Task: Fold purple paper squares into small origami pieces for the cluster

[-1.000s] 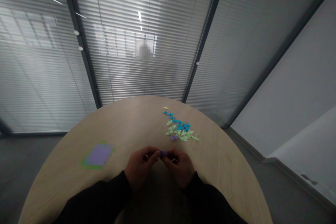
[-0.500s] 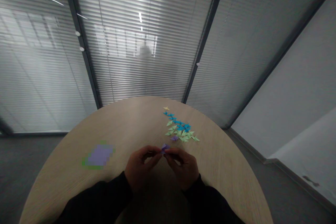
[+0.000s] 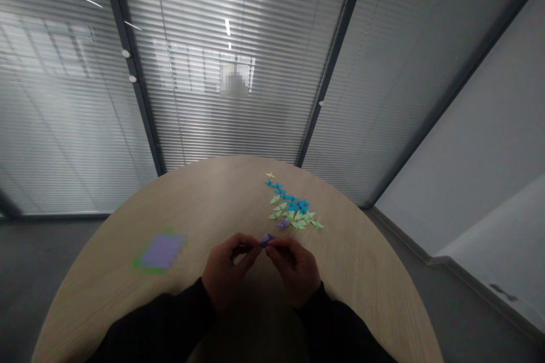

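A small folded purple paper piece (image 3: 267, 239) is held up between my two hands above the table. My left hand (image 3: 227, 265) pinches its left side between thumb and fingertips. On the other side, my right hand (image 3: 296, 269) grips it the same way, so both hands are closed on it. Just beyond my fingers lies a finished-looking purple origami crane (image 3: 283, 224). Behind it is a cluster of green paper cranes (image 3: 298, 218), then several blue cranes (image 3: 293, 203) and one yellow crane (image 3: 269, 174) farthest away.
The round wooden table (image 3: 204, 198) fills the lower view. To the left lies a blurred stack of purple and green paper (image 3: 162, 250). Glass panels with blinds (image 3: 238, 113) stand beyond the far edge, and a white wall (image 3: 477, 170) is at the right.
The purple paper piece has turned slightly between my fingertips and now looks flatter and longer. My right hand has shifted a little to the left.
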